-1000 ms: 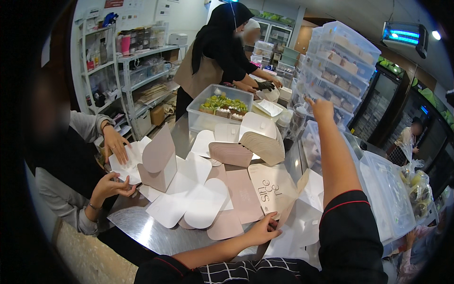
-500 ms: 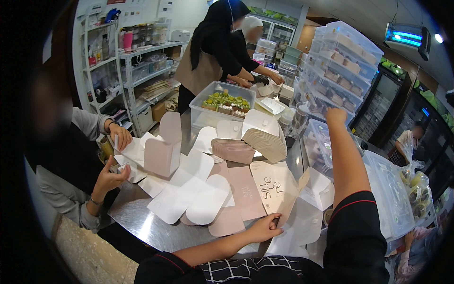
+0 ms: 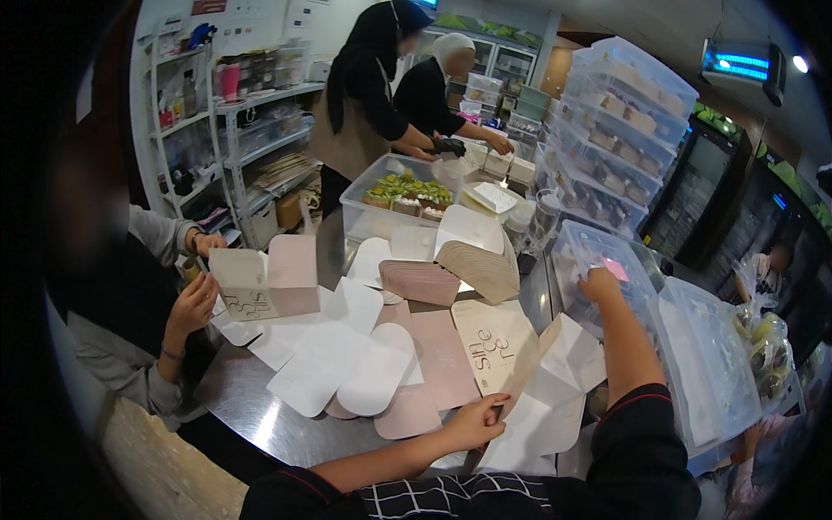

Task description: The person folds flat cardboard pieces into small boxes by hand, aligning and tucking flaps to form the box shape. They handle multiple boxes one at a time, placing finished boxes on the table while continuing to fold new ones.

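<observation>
Pinching the near corner of the cream printed folding carton [image 3: 492,342], the left hand [image 3: 475,425] looked closed on its edge, over the steel table [image 3: 247,420], just beside an open white carton [image 3: 563,351]. The right hand [image 3: 598,284] was curled above the low clear tub [image 3: 582,236], next to a small pink square [image 3: 615,269]; couldn't tell if gripped. Doing this well likely needed a light left pinch, no creased card, right wrist clear of the rim. Low tub's contents: unclear. The open clear tub [image 3: 357,221] held green-topped cake slices; the stacked clear tubs [image 3: 637,134] held rows of cake-like portions.
</observation>
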`<state>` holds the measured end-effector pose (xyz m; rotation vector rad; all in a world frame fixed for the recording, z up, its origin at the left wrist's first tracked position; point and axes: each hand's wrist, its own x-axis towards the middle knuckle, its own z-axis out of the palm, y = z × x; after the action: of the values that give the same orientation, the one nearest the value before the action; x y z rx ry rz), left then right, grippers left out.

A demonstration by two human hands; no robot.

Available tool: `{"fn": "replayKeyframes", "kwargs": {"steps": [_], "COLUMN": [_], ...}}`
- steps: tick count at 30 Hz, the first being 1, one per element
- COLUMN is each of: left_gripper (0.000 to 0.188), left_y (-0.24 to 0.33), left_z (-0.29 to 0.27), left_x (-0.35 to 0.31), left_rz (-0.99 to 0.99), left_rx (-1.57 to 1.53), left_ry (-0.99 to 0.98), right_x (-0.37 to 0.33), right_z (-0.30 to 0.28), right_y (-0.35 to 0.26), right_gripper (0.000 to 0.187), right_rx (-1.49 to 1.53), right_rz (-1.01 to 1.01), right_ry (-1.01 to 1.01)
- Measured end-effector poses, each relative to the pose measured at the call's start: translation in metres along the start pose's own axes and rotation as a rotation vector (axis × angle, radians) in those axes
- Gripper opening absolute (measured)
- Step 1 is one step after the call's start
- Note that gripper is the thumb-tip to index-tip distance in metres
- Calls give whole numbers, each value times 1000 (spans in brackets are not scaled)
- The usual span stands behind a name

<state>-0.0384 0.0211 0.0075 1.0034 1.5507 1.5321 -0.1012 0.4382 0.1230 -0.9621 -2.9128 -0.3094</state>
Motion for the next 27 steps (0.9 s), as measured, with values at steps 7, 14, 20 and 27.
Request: {"fn": "replayKeyframes", "kwargs": {"steps": [7,14,20,27], "left_gripper": [61,64,65,66], "left_y": [1,5,12,9], "left_z": [2,3,2,4], "left_x": [-4,-4,-5,-7], "left_rz": [-39,-134,-158,-58], "left_rx": [1,-61,-33,1], "left_ry": [-32,-80,-102,-63], "right_x": [-4,-4,5,39], "right_z": [8,5,1,-72], "right_y": [-7,-15,-18,-40], "right_gripper": [42,47,48,65], "right_rx": [4,-10,-216,739], "right_rz": [68,139,69,-11], "right_ry": [76,39,-51,-191]}}
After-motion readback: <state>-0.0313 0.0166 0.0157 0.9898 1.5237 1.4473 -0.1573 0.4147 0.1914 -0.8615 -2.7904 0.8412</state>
